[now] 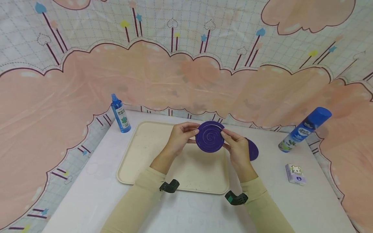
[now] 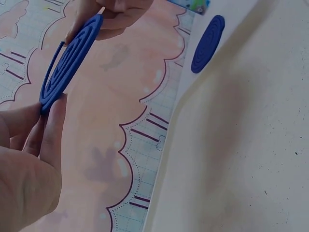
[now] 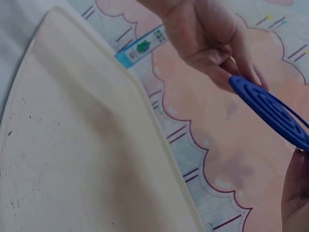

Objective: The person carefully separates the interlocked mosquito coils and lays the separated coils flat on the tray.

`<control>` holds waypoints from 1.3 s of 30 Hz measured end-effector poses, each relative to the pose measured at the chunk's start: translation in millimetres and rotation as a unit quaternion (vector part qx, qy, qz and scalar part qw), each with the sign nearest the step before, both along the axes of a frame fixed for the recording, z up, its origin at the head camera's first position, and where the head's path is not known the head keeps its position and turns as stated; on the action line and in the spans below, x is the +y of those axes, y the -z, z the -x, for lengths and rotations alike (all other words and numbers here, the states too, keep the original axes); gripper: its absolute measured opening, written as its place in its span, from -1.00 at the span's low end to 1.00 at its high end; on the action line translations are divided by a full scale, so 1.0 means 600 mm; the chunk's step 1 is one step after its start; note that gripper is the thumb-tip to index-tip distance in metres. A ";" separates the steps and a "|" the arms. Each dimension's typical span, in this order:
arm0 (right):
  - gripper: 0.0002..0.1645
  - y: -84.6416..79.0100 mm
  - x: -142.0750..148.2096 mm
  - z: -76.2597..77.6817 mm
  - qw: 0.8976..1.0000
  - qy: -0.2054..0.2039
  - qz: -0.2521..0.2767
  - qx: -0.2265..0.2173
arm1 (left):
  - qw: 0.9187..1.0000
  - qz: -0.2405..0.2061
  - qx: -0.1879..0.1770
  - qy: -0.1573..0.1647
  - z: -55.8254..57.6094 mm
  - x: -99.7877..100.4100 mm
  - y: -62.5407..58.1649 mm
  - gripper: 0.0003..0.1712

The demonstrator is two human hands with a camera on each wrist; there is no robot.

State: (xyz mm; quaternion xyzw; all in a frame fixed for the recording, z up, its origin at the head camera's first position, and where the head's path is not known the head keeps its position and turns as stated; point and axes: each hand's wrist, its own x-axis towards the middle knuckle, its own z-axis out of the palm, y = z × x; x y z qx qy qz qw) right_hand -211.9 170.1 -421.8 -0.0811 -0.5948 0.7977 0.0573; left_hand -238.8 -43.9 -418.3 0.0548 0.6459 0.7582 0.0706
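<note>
Coil (image 1: 209,137) partly behind fingers (image 1: 228,137)

At the grip, some fingertips of the left hand (image 1: 179,139) and right hand (image 1: 239,153) are lying hidden behind the held purple disc (image 1: 210,137). Just right of the grip, the right hand is covering part of a second purple disc (image 1: 254,150). Below the grip, the left forearm (image 1: 135,197) is hiding part of the tray (image 1: 201,176). Left of the grip, the bottle (image 1: 120,118) is bearing print too small to read, as is the can (image 1: 304,130), far right. The right wrist view's edge is cutting off the held purple disc.
</note>
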 end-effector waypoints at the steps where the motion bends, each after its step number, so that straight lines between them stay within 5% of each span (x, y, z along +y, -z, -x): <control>1: -0.56 0.000 0.000 0.000 1.000 0.004 -0.007 0.004 | 1.000 0.000 0.000 -0.001 0.000 0.000 0.000 -0.67; 10: -0.86 -0.006 0.008 -0.002 0.990 0.015 -0.141 0.028 | 1.000 0.018 0.011 0.005 0.002 -0.003 -0.004 -0.67; 18: -0.68 -0.010 0.012 -0.002 0.968 0.007 -0.237 0.084 | 1.000 0.009 0.003 0.029 0.001 -0.013 -0.005 -0.65; 25: -0.66 -0.016 0.014 -0.002 0.960 -0.028 -0.267 0.082 | 0.997 0.068 0.029 0.033 0.001 -0.019 -0.005 -0.67; 28: -0.67 -0.019 0.015 -0.001 0.942 -0.039 -0.322 0.083 | 0.992 0.108 0.051 0.037 0.002 -0.019 -0.007 -0.69; 34: -0.73 -0.023 0.012 -0.004 0.877 -0.046 -0.460 0.128 | 0.975 0.198 0.098 0.041 0.000 -0.020 -0.012 -0.73; 39: -0.78 -0.023 0.011 -0.005 0.860 -0.052 -0.481 0.164 | 0.967 0.224 0.111 0.053 0.001 -0.020 -0.013 -0.72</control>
